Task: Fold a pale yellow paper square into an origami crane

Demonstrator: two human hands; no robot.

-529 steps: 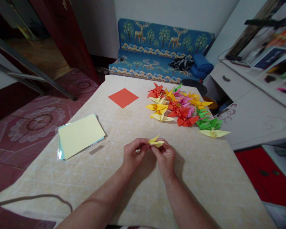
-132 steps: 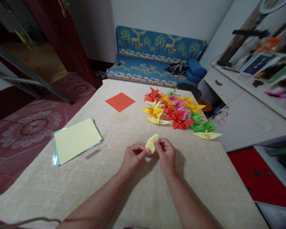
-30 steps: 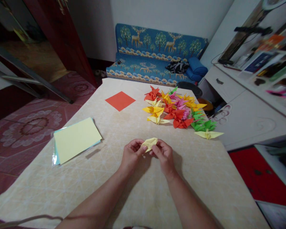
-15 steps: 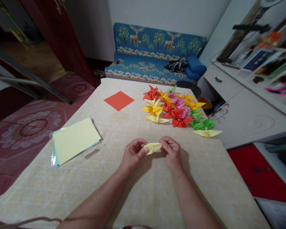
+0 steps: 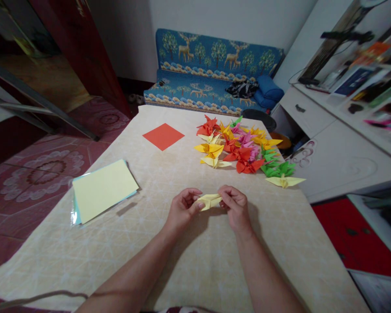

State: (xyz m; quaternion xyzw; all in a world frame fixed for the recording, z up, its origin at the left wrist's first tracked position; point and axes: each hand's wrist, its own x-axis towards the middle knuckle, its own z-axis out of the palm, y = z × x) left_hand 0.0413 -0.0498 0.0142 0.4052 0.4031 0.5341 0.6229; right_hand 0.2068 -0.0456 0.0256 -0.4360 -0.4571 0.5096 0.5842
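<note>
Between my hands, just above the table, is a small piece of folded pale yellow paper [image 5: 211, 201]. My left hand [image 5: 184, 206] pinches its left end with the thumb on top. My right hand [image 5: 235, 204] grips the right end between thumb and fingers, and those fingertips are partly hidden. Beyond my hands lies a group of folded paper cranes [image 5: 239, 154] in red, orange, yellow, pink and green. One pale yellow crane [image 5: 283, 181] sits at the group's near right corner, wings spread.
A red square sheet [image 5: 163, 136] lies flat at the far left of the cloth-covered table [image 5: 124, 261]. Nearer on the left is a stack of pale yellow sheets [image 5: 104, 190] over a clear wrapper. A blue patterned sofa [image 5: 202, 80] and a white cabinet [image 5: 342, 161] stand beyond.
Both hands keep their hold on the folded yellow paper, whose right part tilts up slightly more. The whole view has shifted a little; the cranes and sheets stay in place.
</note>
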